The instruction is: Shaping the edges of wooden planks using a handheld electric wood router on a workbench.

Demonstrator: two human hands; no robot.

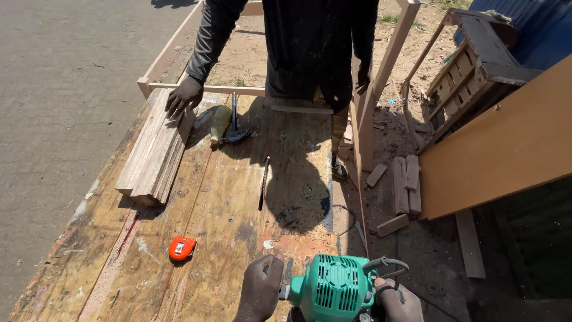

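At the bottom edge a green power tool (335, 287) with a vented motor housing rests at the near end of the worn workbench (226, 203). My right hand (398, 302) grips its handle on the right side. My left hand (261, 288) presses flat against the tool's left side, fingers together. An orange tape measure (182, 247) lies on the bench to the left of my hands. A bundle of wooden slats (156, 150) lies along the bench's left side.
Another person in dark clothes stands at the far end, a gloved hand (183, 95) on the slats. A hammer (234, 128), a yellow bottle (219, 123) and a dark thin rod (263, 182) lie mid-bench. Wood offcuts (406, 183), a brown board (500, 149) and a crate (476, 59) are right.
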